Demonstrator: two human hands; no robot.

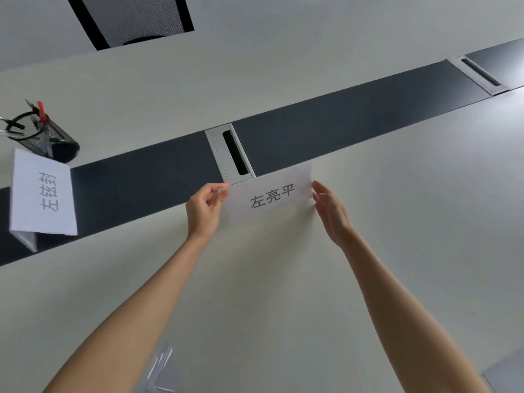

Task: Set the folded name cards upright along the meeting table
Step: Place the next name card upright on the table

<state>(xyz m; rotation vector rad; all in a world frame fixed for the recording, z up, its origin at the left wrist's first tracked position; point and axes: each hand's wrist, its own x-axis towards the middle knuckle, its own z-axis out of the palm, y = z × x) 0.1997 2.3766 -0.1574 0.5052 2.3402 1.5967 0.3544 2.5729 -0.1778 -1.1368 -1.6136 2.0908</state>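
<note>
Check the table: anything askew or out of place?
One oddity: the name card at far left stands turned sideways, its text running vertically, unlike the card between the hands, which faces the camera squarely. Pen holder looks tilted, perhaps lens distortion.

From my feed I see two bare forearms running up from the bottom edge, with no sleeve, cuff, watch or wristband on either one as far as the view reaches. The left hand (204, 209) carries a thin ring, yellowish in tone, on one finger; I cannot tell which finger for certain. The right hand (330, 211) shows no ring or other wear on the side facing me. The nails I can make out look short and plain. I see no gloves.
</note>
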